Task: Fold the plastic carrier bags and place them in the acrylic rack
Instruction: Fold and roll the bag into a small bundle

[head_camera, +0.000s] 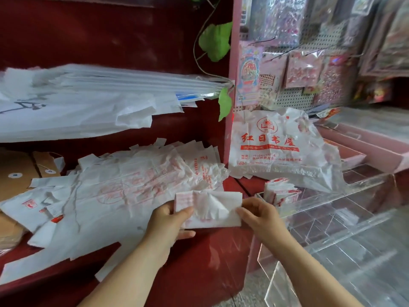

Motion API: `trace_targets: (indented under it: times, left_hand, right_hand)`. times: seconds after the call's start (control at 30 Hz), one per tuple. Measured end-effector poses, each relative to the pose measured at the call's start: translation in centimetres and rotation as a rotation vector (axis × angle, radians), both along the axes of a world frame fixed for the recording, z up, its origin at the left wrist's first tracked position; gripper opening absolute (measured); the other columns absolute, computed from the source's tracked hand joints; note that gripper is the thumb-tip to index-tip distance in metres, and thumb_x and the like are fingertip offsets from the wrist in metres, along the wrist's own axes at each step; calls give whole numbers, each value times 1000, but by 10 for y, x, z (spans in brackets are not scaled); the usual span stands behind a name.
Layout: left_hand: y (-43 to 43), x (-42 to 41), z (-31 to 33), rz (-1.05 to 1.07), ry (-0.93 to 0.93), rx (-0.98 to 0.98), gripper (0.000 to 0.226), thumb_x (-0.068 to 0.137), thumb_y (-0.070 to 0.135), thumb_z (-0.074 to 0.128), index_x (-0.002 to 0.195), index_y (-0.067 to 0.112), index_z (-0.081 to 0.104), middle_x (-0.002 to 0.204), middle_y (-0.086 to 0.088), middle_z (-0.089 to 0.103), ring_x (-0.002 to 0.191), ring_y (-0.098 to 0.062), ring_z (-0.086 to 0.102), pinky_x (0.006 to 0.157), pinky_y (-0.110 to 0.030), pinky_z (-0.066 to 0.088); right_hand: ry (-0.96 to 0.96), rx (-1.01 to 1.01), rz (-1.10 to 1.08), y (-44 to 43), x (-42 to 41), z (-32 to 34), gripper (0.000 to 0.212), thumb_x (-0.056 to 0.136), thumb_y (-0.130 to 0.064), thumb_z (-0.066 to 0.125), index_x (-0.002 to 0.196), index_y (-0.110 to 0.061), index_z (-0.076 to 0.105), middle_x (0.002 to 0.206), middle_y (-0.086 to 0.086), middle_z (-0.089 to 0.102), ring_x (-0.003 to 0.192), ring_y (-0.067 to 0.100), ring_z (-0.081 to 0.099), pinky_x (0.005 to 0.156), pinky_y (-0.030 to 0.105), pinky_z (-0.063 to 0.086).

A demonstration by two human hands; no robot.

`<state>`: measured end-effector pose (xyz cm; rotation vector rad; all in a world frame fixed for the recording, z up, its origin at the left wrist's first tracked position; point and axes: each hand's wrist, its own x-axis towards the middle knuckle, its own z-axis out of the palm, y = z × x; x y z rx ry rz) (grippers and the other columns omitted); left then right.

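Your left hand (170,220) and right hand (259,214), fingers curled, each pinching an end of one folded bag (208,210), just left of one acrylic rack (345,220), folded stack (280,191) inside, uncountable, loose pile (132,187) behind.

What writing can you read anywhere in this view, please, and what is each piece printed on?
"红日书屋": large red characters on the upright white carrier bag.
Banner and small lines beneath it: too blurred to read.
Red print on the folded bag held by the left hand and right hand: unreadable.
Flat bag pile and pegboard packets: unreadable.
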<state>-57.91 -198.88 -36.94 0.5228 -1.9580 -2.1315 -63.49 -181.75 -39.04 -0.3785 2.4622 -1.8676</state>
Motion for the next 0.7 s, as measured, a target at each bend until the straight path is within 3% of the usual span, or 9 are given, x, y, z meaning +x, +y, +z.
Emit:
trace_targets:
  times: [0.07,0.13,0.27,0.43,0.57,0.63,0.7]
  left_hand:
    - [8,-12,9,-15,41,-90,19,88,6,57,80,22,62,82,2,62,61,-12,61,44,-17,51]
    - [15,-24,19,-43,77,-170,21,88,7,57,77,25,59,80,5,62,52,-6,63,49,-18,52]
    - [29,-51,34,-46,118,-261,22,87,8,58,74,25,58,79,4,61,67,-10,58,50,-16,52]
    - [47,-82,42,-36,148,-312,23,86,8,59,72,26,56,78,2,61,69,-14,60,53,-17,52]
    - [58,-103,42,-38,171,-347,21,86,10,59,73,26,56,78,1,62,68,-14,61,51,-16,52]
    - [65,-113,40,-51,167,-360,21,87,9,58,73,24,56,77,0,61,64,-16,61,56,-22,54]
    - [72,-121,37,-69,158,-373,20,86,9,58,73,24,56,76,0,61,59,-15,61,62,-29,55]
  right_hand:
    - [96,36,-74,24,-7,11,27,85,1,57,70,-22,58,64,-8,60,51,-4,54,52,7,41]
    - [209,115,-151,49,-20,21,28,85,1,56,72,-23,59,76,-5,64,62,-2,57,59,9,43]
    - [450,517,-277,82,-62,27,21,88,-2,53,101,-11,68,119,7,59,111,26,50,92,33,38]
    - [396,691,-93,84,-91,25,33,94,-11,44,124,-19,55,138,-1,45,131,19,31,105,30,23]
    - [298,741,-56,88,-94,22,29,93,-18,45,118,-19,59,120,-1,59,115,16,44,95,24,29]
    - [259,631,-47,94,-91,20,23,91,-14,49,107,-13,65,98,-3,64,87,11,53,71,9,37]
    - [211,532,-26,100,-87,18,18,89,-9,52,100,-9,66,82,-8,61,71,6,52,58,6,38]
